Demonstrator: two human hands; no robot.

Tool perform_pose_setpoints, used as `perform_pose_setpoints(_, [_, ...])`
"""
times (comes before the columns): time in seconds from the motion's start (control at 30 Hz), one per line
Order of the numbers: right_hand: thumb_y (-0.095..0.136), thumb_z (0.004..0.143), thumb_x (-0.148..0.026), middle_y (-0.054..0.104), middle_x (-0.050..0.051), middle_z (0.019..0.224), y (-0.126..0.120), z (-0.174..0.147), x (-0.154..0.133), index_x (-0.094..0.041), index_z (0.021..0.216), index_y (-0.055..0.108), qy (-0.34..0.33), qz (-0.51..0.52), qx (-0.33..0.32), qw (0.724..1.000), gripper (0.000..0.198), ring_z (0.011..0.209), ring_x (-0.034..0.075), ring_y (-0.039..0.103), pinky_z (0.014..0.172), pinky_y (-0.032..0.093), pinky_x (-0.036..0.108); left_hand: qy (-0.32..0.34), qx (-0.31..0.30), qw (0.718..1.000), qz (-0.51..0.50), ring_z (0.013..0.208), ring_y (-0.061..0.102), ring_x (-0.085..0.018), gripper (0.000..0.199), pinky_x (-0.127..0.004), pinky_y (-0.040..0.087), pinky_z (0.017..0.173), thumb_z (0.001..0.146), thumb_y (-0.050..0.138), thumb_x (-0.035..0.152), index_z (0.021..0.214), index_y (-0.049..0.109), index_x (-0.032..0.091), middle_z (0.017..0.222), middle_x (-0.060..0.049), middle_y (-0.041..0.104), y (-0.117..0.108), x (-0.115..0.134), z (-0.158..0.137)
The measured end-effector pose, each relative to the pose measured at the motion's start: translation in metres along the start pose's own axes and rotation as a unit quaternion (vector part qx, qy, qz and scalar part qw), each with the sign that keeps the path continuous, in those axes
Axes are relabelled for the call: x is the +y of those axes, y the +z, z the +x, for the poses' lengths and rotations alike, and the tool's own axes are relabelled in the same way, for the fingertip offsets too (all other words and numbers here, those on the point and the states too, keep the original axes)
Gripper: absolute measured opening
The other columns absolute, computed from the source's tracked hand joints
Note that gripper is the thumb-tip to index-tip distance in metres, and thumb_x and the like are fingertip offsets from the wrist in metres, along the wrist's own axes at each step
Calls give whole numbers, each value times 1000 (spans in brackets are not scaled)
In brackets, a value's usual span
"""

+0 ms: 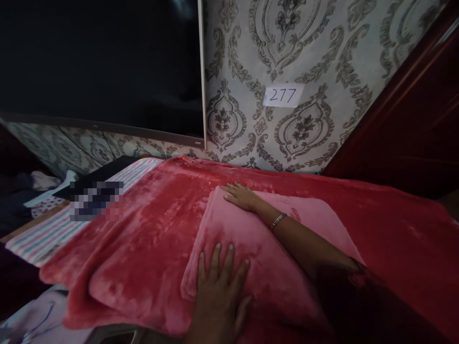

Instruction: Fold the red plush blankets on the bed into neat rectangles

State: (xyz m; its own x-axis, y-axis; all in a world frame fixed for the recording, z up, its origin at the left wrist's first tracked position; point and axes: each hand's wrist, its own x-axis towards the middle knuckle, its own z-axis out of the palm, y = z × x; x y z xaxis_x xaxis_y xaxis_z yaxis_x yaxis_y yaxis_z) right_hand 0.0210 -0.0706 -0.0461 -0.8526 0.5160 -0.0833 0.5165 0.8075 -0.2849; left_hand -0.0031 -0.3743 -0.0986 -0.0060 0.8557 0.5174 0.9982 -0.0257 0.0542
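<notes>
Honestly, flat palms do it: left hand and right hand lie spread on the pink blanket, gripping nothing, so press evenly toward the folds just beside the left fingertips. Red blanket runs past the right fingertips. Sleeve and shadow hide pink's near side, right of the left thumb.
</notes>
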Motion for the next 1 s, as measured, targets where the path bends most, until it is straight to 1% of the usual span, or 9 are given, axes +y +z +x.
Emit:
perform_pose_setpoints(0.17, [26, 102, -64, 26, 5, 167, 3, 0, 0, -31, 161, 25, 3, 4, 19, 1000, 68, 154, 31, 19, 122, 20, 54, 23, 2, 1000, 15, 151, 23, -36, 68, -61, 4, 122, 86, 63, 31, 152, 44, 36, 164, -6, 34, 0, -3, 1])
perform_pose_setpoints(0.33, [30, 104, -56, 25, 8, 167, -12, -13, -19, -27, 161, 27, 14, -41, 63, 997, 64, 155, 30, 17, 123, 15, 57, 19, 20, 999, 23, 151, 26, -37, 66, -62, 10, 121, 89, 58, 30, 153, 42, 34, 163, -6, 36, 0, -7, 4])
perform_pose_setpoints(0.43, [33, 104, -52, 21, 8, 168, -23, -42, -29, -28, 160, 27, 3, -49, 92, 995, 62, 155, 29, 13, 123, 14, 59, 18, 23, 1000, 6, 150, 28, -37, 63, -63, 13, 120, 90, 57, 31, 152, 44, 35, 162, -6, 38, 1, -11, 4])
perform_pose_setpoints(0.53, [35, 103, -53, 21, 8, 168, -26, -93, -27, -30, 158, 35, -34, -35, 81, 995, 59, 155, 30, 15, 122, 13, 60, 12, 29, 999, -6, 148, 32, -35, 60, -63, 14, 121, 92, 54, 30, 151, 46, 33, 158, -6, 44, -5, -11, 7])
perform_pose_setpoints(0.67, [33, 104, -55, 24, 7, 167, -25, -165, -3, -32, 156, 38, -50, -14, 56, 997, 57, 155, 28, 14, 123, 11, 58, 76, 43, 995, -44, 146, 37, -32, 56, -63, 10, 123, 95, 50, 27, 150, 47, 26, 153, -9, 51, -20, 23, 30])
perform_pose_setpoints(0.73, [35, 103, -56, 24, 7, 167, -27, -187, 15, -32, 157, 36, -43, -20, 50, 998, 59, 155, 29, 14, 122, 10, 59, 145, 1, 986, -85, 147, 37, -32, 56, -62, 15, 123, 95, 52, 32, 151, 45, 25, 154, -9, 50, -21, 53, 47])
perform_pose_setpoints(0.8, [36, 103, -58, 22, 6, 168, -29, -197, 33, -34, 157, 34, -35, -35, 42, 998, 60, 155, 30, 13, 121, 9, 61, 197, -62, 971, -119, 149, 34, -34, 64, -65, 21, 121, 93, 56, 42, 154, 40, 28, 157, -9, 45, -14, 81, 60])
perform_pose_setpoints(0.87, [35, 102, -59, 20, 5, 168, -29, -197, 51, -36, 158, 32, -26, -50, 42, 998, 60, 156, 31, 11, 121, 8, 63, 213, -100, 963, -132, 151, 26, -40, 77, -71, 21, 118, 88, 63, 52, 156, 34, 34, 163, -8, 35, -1, 100, 66])
perform_pose_setpoints(1.0, [31, 102, -61, 20, 5, 169, -27, -184, 87, -36, 158, 29, 4, -63, 68, 996, 62, 155, 32, 15, 120, 10, 63, 210, -112, 964, -123, 153, 13, -46, 89, -76, 18, 115, 80, 71, 54, 157, 29, 39, 170, -7, 15, 18, 108, 59])
